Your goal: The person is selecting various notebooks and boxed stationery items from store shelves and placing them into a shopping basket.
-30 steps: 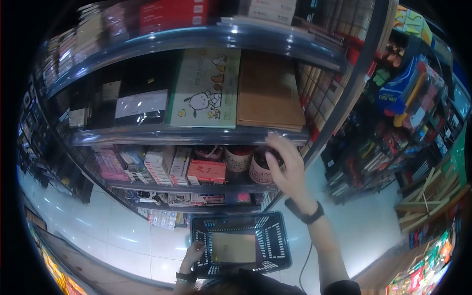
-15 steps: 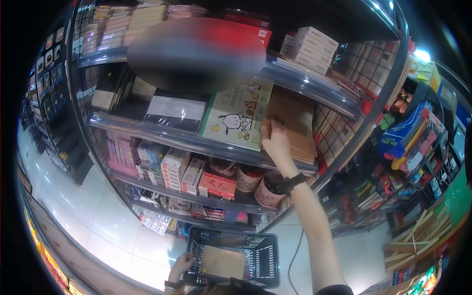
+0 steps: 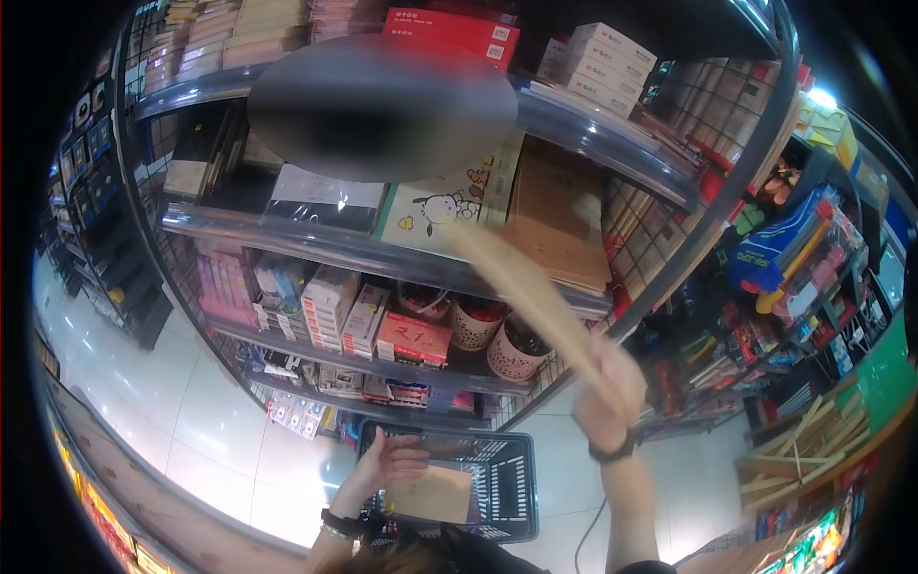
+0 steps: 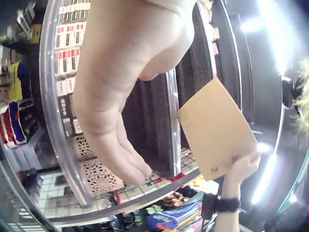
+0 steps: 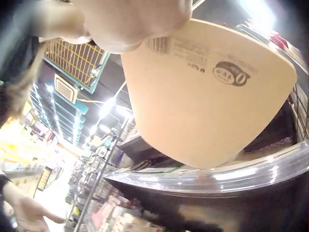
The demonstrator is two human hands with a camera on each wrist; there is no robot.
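Observation:
My right hand (image 3: 612, 387) grips a flat brown kraft-cover notebook (image 3: 526, 297) by one end, in front of the shelf's right side. In the right wrist view a barcode and a dark oval logo show on the notebook (image 5: 212, 106). My left hand (image 3: 390, 461) is over the left side of a dark shopping basket (image 3: 533, 478), its fingers extended and holding nothing. A similar brown flat item (image 3: 440, 493) lies inside the basket. On the middle shelf, a stack of brown notebooks (image 3: 559, 206) sits beside a green-and-white cartoon-dog notebook (image 3: 449, 206).
The lower shelf bears white boxes (image 3: 330, 301), a red box (image 3: 413, 340) and pale perforated pots (image 3: 516, 354). A wire side panel and dark upright (image 3: 688, 234) bound the shelf at right. Wooden sticks (image 3: 794, 450) stand beyond. A blurred oval masks part of the head view.
My right hand went to the brown stack, then came back toward me with a notebook. The left hand has lifted from the basket's left rim and spread its fingers.

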